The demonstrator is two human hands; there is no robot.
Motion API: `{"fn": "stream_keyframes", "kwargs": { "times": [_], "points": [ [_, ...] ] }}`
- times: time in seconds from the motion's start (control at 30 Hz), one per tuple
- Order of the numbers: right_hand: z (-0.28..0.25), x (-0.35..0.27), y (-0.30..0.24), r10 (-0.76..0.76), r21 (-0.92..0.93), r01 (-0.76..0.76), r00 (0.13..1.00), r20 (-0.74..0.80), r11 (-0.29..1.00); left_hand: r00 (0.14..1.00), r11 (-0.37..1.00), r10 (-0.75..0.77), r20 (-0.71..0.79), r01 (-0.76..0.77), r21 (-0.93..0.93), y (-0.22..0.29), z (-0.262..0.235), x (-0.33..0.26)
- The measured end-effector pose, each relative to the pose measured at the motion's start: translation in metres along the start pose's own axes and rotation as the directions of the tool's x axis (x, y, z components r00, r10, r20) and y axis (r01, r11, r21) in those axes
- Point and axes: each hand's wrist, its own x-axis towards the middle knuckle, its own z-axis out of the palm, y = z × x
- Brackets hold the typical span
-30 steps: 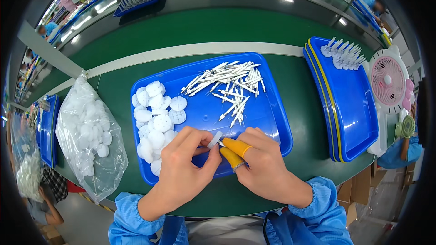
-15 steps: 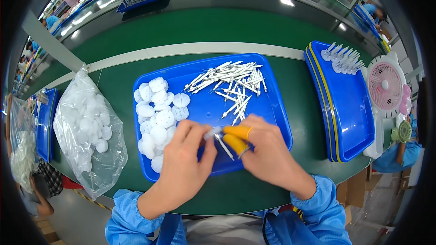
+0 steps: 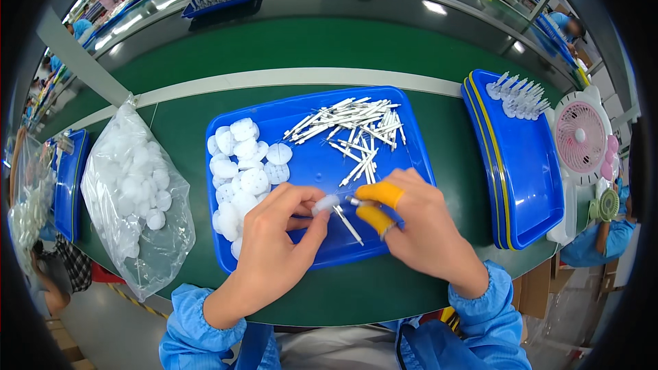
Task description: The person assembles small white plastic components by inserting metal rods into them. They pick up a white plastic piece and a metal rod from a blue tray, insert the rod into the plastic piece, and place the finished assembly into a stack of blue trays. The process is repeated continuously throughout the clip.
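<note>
Over the near edge of the blue tray (image 3: 418, 140), I am pinching a white plastic disc (image 3: 326, 202) in my left hand (image 3: 277, 250) while my right hand (image 3: 418, 233), orange-capped fingers (image 3: 381, 194) closed, is gripping what looks like a thin white pin (image 3: 347, 223).

I saw a long green table (image 3: 205, 62) with a pale stripe (image 3: 288, 79) running across it. Ceiling lights reflected on its far part. A small pink fan (image 3: 579, 140) stood at the right end, and grey floor (image 3: 103, 322) showed below the near edge.
</note>
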Motion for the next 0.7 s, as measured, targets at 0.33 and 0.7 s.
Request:
{"fn": "stream_keyframes", "kwargs": {
  "times": [0.33,0.7],
  "points": [
    [0.005,-0.011,0.003,-0.03,0.037,0.027,0.997,0.077,0.999,0.997,0.995,0.075,-0.014,-0.074,0.069,0.003,0.007,0.0],
    [0.022,-0.011,-0.008,-0.051,0.035,0.051,0.999,-0.002,0.998,0.983,0.979,0.172,-0.067,-0.163,0.119,-0.003,0.014,-0.002]
  ]
}}
